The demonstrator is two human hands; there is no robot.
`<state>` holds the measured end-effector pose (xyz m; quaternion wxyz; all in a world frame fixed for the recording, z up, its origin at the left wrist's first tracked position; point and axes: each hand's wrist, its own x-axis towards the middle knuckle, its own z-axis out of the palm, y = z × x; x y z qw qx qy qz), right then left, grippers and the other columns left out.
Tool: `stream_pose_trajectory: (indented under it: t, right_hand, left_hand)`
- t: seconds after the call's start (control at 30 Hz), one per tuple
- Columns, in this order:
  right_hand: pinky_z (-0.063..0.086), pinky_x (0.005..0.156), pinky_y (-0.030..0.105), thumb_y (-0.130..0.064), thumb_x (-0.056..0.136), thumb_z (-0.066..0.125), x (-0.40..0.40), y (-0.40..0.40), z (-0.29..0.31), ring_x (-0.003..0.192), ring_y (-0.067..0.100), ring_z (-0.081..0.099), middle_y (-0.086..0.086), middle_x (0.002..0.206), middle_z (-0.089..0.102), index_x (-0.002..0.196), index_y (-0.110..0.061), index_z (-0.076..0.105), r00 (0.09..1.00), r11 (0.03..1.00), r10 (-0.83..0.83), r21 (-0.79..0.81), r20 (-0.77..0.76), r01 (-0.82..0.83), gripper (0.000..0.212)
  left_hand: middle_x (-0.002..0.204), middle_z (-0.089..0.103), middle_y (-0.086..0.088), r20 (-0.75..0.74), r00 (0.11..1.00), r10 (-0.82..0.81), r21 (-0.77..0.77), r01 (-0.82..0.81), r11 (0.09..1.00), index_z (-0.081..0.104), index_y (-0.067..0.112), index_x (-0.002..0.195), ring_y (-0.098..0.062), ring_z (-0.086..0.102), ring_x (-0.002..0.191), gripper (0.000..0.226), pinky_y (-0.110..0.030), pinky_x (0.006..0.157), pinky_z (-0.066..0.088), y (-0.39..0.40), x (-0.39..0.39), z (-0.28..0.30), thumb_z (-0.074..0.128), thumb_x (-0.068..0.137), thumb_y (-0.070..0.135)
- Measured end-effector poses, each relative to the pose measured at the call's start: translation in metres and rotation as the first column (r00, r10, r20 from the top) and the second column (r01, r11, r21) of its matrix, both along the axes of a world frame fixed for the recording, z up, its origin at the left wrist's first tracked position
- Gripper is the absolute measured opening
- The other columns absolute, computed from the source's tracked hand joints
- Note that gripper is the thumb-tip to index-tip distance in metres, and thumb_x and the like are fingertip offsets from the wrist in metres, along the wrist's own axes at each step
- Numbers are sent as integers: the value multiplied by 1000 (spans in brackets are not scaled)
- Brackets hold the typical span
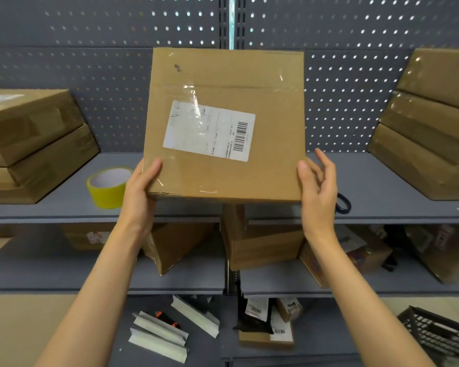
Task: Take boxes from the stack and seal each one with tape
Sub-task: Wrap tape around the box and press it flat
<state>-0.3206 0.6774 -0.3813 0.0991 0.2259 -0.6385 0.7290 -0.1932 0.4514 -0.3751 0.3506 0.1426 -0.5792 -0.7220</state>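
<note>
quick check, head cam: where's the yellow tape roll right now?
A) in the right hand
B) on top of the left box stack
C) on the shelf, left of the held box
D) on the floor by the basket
C: the yellow tape roll sits on the shelf beside the left hand, left of the held box; the right hand is at the box's lower right corner.
</note>
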Motion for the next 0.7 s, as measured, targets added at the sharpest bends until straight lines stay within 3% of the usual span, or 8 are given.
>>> stream_pose_trajectory:
  t: [0.07,0.17,0.23,0.37,0.53,0.7]
  right_hand:
    - [39,90,3,-39,95,51,-7,5,6,107,-19,47,-17,128,48,148,-21,30,984,988,151,29,97,-155,60]
    - [35,112,35,-71,72,61,-15,10,7,128,0,44,-16,142,46,150,-32,26,918,934,330,65,219,-351,93]
    - [33,113,44,-77,63,64,-13,13,7,130,7,46,-11,143,47,149,-32,28,901,920,361,69,240,-387,103]
    - [41,107,42,-56,84,50,-10,18,7,117,9,57,-7,128,61,138,-24,48,917,929,346,64,198,-365,63]
    - [39,109,44,-66,74,53,-14,26,7,120,9,55,-8,130,60,140,-27,47,909,932,348,17,230,-361,77]
    - [30,115,43,-57,71,62,-19,33,12,131,6,44,-15,145,44,150,-34,23,907,929,368,-56,205,-365,91]
  left_hand:
    - [94,71,10,25,1000,-8,78,6,997,62,23,107,-6,64,88,17,-22,80,47,0,0,5,51,95,29]
    - [90,72,7,61,998,-28,126,20,992,63,19,105,-8,65,84,19,-25,82,48,-2,1,11,52,93,31]
    - [87,73,7,72,997,-31,134,21,991,64,18,103,-8,66,81,19,-27,83,49,-1,2,14,53,93,31]
    - [93,71,4,77,997,-30,137,19,990,63,18,106,-11,63,88,21,-31,89,46,6,2,16,53,93,31]
    - [96,70,4,74,997,10,146,-21,989,64,19,105,-13,62,92,19,-31,87,46,23,-1,15,53,94,30]
    - [84,73,9,58,995,76,143,-83,986,67,22,95,-9,65,83,14,-27,78,48,44,-5,19,56,92,30]
